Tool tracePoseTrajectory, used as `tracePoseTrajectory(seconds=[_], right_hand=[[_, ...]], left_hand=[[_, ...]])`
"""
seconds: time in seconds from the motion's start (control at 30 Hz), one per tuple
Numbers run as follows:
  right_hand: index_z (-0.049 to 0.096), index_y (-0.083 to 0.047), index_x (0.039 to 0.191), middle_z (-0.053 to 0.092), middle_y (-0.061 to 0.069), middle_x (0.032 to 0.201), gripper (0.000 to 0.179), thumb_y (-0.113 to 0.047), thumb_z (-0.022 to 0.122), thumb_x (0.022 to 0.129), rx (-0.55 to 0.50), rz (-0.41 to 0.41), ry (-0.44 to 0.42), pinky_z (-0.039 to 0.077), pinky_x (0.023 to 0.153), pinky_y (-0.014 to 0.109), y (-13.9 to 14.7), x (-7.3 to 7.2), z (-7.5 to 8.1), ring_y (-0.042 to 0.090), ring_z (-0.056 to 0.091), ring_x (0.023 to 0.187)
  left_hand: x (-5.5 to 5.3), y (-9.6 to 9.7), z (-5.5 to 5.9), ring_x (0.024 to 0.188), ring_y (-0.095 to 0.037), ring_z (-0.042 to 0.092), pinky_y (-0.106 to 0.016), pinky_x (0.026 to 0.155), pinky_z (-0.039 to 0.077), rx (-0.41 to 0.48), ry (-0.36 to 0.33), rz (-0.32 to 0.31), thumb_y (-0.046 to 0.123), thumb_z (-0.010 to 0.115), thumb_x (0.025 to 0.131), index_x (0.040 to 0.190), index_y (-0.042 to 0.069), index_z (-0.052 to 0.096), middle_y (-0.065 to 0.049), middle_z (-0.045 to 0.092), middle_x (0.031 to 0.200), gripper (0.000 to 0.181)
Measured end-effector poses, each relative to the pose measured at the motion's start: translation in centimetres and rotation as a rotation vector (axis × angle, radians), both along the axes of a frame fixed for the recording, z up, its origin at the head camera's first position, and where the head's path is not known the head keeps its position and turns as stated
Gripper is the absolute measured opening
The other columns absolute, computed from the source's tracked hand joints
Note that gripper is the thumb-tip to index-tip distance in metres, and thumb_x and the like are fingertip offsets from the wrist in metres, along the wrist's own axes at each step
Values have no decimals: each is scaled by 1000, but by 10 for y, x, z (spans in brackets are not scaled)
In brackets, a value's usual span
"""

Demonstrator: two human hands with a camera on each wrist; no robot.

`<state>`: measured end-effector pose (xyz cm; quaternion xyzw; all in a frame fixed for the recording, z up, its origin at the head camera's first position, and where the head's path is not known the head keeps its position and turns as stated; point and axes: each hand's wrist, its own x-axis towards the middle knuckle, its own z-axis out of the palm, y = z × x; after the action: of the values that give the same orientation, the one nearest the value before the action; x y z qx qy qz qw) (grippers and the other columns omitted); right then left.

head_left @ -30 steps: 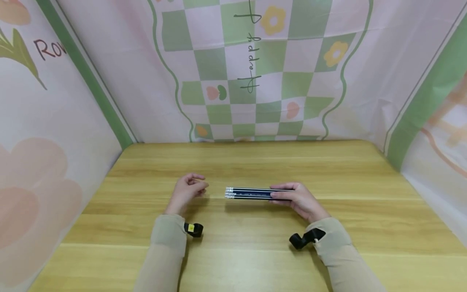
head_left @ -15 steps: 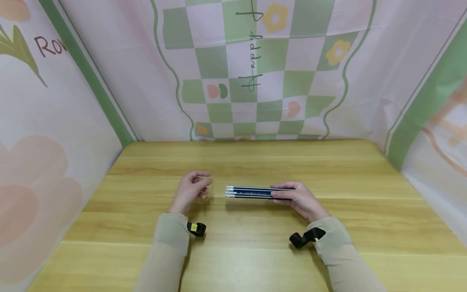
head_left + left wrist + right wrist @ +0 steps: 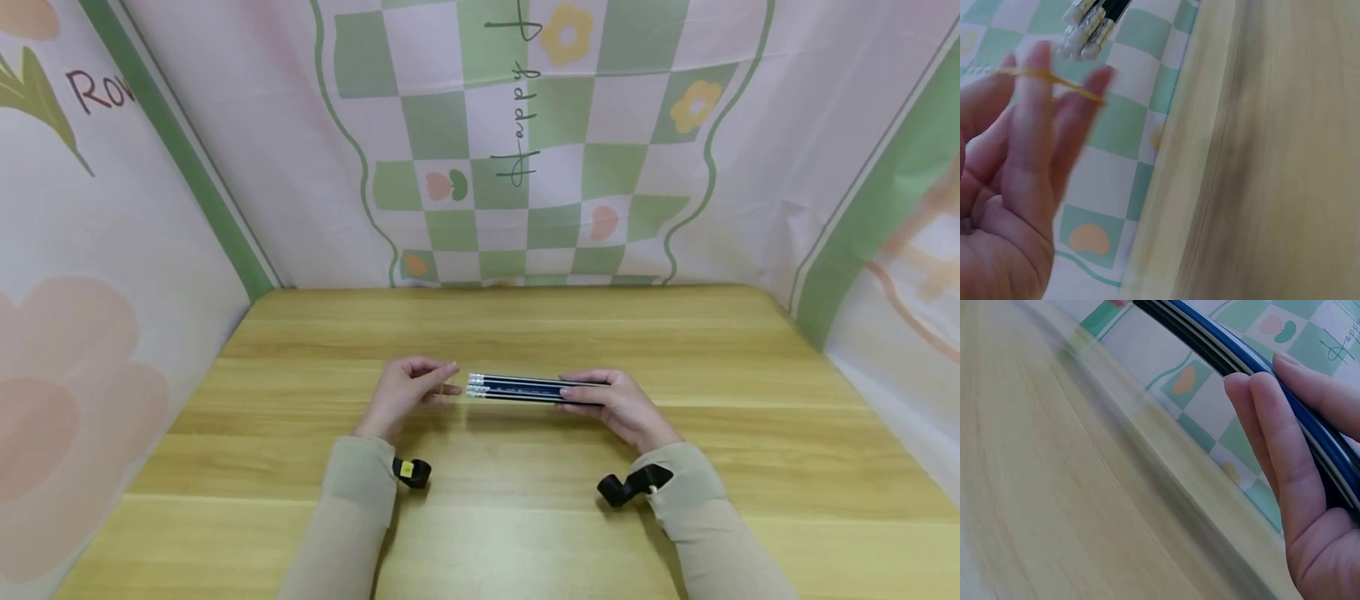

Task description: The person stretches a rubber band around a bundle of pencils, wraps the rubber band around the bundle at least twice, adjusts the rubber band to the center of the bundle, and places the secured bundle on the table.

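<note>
My right hand (image 3: 618, 407) grips a bundle of dark blue striped pencils (image 3: 521, 388) between thumb and fingers, held level over the table with the eraser ends pointing left. In the right wrist view the thumb lies along one side of the pencils (image 3: 1235, 353) and the fingers along the other. Just left of the silver eraser ends is my left hand (image 3: 405, 393). A thin yellow rubber band (image 3: 1075, 89) is stretched across its spread thumb and fingertips. The pencils' white-tipped ends (image 3: 1090, 34) show right beyond those fingertips in the left wrist view.
Below both hands lies a wooden table (image 3: 480, 500). A printed cloth (image 3: 495, 167) with green checks hangs behind it, and cloth walls rise at both sides. Each wrist wears a black camera mount, one left (image 3: 414, 473), one right (image 3: 633, 485).
My left hand has moved right, toward the pencils' eraser ends, and its fingers have spread the rubber band. The pencils have risen very slightly in my right hand.
</note>
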<state>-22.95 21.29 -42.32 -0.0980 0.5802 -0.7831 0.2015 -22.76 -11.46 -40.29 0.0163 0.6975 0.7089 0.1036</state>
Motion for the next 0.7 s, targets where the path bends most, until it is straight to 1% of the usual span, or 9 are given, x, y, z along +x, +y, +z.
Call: tracePoseTrajectory(seconds=[0.07,0.1,0.2,0.3,0.5,0.63,0.7], right_hand=[[77,-14,96,76,5,93,30,10,59,91,-1,-1,-2,59,81,28,0,0,1,22,75,85],[77,-14,96,76,5,93,30,10,59,91,1,-2,-4,59,81,28,-1,0,1,22,75,85],[77,-14,95,76,5,93,30,10,59,91,9,-10,-7,59,82,29,-1,0,2,21,75,85],[76,-14,95,76,5,92,31,11,59,91,18,-15,-9,59,81,29,-3,0,2,21,75,84],[77,-14,95,76,5,93,30,10,59,91,34,-15,-11,59,81,29,-5,0,3,22,75,85],[77,-15,95,76,4,93,29,9,61,91,36,-18,-14,59,80,29,-6,0,4,22,75,84],[77,-15,95,76,4,93,29,9,61,91,35,-19,-17,59,80,28,-7,0,5,22,75,84]], left_hand=[[1,2,0,91,-23,74,-37,78,61,-15,-2,-66,13,70,93,122,-4,65,-25,64,125,34],[2,2,0,93,-24,74,-37,78,60,-36,2,-106,14,70,93,128,-2,63,-23,63,129,40],[3,5,-1,100,-30,71,-39,77,61,-68,11,-204,14,73,90,140,4,54,-16,55,143,54],[4,9,-2,101,-33,70,-42,75,61,-80,29,-259,12,77,87,144,8,50,-12,46,151,63],[6,18,-3,98,-35,71,-41,74,61,-68,37,-271,8,77,85,144,8,50,-13,46,151,65],[7,23,-5,99,-37,71,-41,74,61,-34,21,-263,7,77,85,145,10,50,-12,44,153,65],[7,27,-6,99,-36,71,-41,73,61,-14,10,-254,6,77,85,145,10,50,-15,43,152,65]])
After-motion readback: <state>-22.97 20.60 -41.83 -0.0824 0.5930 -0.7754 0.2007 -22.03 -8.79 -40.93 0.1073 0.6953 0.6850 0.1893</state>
